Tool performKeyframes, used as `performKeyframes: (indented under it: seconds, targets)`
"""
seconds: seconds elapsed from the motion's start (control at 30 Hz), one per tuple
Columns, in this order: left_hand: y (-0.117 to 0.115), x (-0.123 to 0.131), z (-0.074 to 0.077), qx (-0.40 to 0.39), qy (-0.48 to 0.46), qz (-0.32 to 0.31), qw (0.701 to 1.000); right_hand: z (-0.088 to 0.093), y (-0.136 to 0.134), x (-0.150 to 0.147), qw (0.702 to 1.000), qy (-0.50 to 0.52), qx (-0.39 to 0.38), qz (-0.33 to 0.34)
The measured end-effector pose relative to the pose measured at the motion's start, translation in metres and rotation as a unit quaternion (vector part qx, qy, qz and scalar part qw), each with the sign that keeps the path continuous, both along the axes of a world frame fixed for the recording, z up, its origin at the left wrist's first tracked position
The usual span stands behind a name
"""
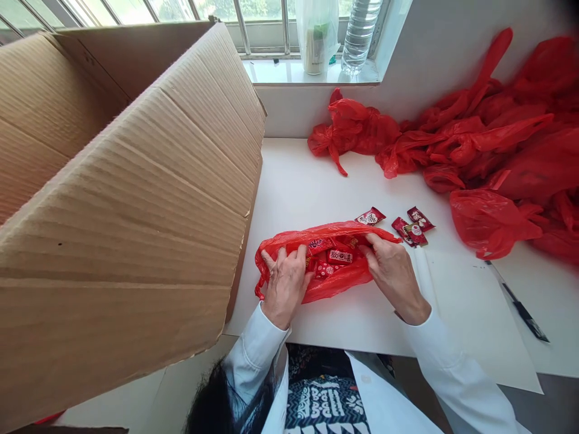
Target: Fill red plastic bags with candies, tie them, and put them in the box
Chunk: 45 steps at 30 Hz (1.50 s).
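Note:
A thin red plastic bag (330, 283) lies on the white table (312, 187) in front of me, its mouth spread wide. Inside it I see several red wrapped candies (340, 256). My left hand (284, 284) pinches the bag's near-left rim, fingers curled on the plastic. My right hand (392, 272) grips the right side of the rim and holds the mouth apart. Just beyond the bag lie loose wrapped candies: one (370, 216) by the far rim and a small cluster (414, 227) to the right.
A large open cardboard box (122, 205) fills the left side, its flap leaning over the table edge. A heap of filled red bags (488, 150) covers the back right. A black pen (520, 308) lies on white paper (465, 301). A water bottle (359, 33) stands on the windowsill.

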<state>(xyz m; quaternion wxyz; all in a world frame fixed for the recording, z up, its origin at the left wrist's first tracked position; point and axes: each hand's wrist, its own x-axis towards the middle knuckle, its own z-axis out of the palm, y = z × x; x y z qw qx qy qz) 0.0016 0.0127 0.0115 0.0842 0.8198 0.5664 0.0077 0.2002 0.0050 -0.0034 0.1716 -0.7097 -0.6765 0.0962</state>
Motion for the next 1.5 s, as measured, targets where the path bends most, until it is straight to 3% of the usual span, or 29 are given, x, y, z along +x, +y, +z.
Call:
performKeyframes:
  seconds: [0.33, 0.57, 0.67, 0.83, 1.0, 1.1, 1.23, 1.5]
  targets:
    - [0.005, 0.016, -0.002, 0.023, 0.047, 0.048, 0.997, 0.020, -0.001, 0.006, 0.997, -0.070, 0.019, -0.033]
    - [0.002, 0.020, 0.008, 0.020, 0.043, 0.028, 0.998, 0.025, 0.001, 0.005, 0.999, 0.018, 0.034, -0.035]
    - [0.001, 0.019, 0.008, 0.031, 0.040, 0.024, 0.998, 0.020, 0.002, 0.004, 0.999, 0.033, 0.005, -0.024]
    - [-0.008, 0.010, 0.007, 0.044, 0.039, -0.010, 0.998, 0.017, -0.006, 0.018, 0.988, -0.129, -0.078, 0.016]
    - [-0.019, -0.002, 0.022, 0.045, 0.026, -0.038, 0.998, 0.028, -0.012, 0.021, 0.970, -0.199, -0.136, 0.035]
    - [-0.024, -0.014, 0.030, 0.028, 0.020, -0.014, 0.999, 0.033, -0.012, 0.012, 0.966, -0.199, -0.151, 0.069]
    - [-0.028, -0.026, 0.026, 0.029, 0.080, -0.006, 0.996, 0.039, -0.008, -0.002, 0.956, -0.201, -0.171, 0.129]
    - [-0.016, -0.009, 0.020, 0.053, 0.102, 0.000, 0.993, 0.046, -0.011, -0.009, 0.943, -0.168, -0.237, 0.159]
